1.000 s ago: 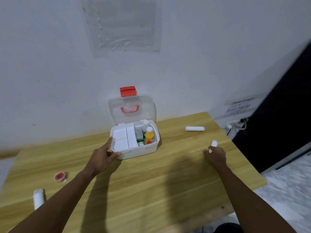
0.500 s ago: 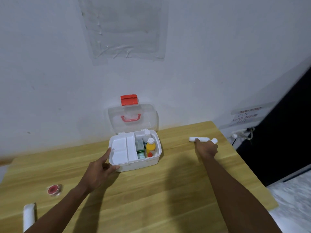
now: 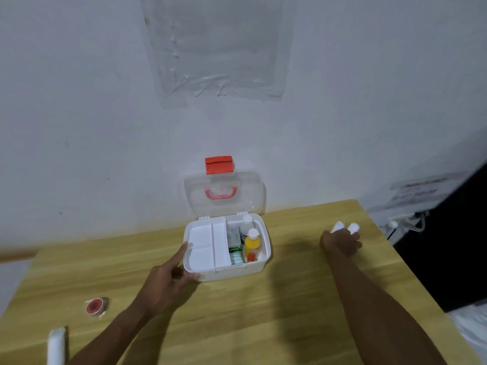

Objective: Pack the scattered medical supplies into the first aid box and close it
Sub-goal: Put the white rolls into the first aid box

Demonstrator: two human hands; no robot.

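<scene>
- Lying well to the left of the left hand [image 3: 168,277], a white bandage roll [image 3: 55,346] is cut off by the bottom edge, so its full length is hidden.
- Between that roll and the left hand sits a small tape roll [image 3: 95,306] with a red centre; its wrapping is too blurred to make out.
- The left hand lays its index finger straight along the left rim of the first aid box [image 3: 237,271] and sets its thumb against the front wall, with the corner between them. It is not wrapped round anything, and its other fingers are tucked under.
- Just right of that hand, the white box stands on the wooden table [image 3: 263,325]. Its clear lid [image 3: 247,191] is upright by the wall, with a red latch [image 3: 219,165] on top.
- A divided white tray [image 3: 203,246] fills the box's left half. The right half holds a yellow bottle [image 3: 252,242], a white bottle [image 3: 246,227] behind it, and green-and-white packets [image 3: 235,255] that are hard to identify.
- Well right of the box, the right hand [image 3: 341,243] is clamped on white rolls [image 3: 337,226]. Only two rounded ends show above the fingers.
- Beyond that hand, a wall label [image 3: 419,192] is blurred and unreadable.
</scene>
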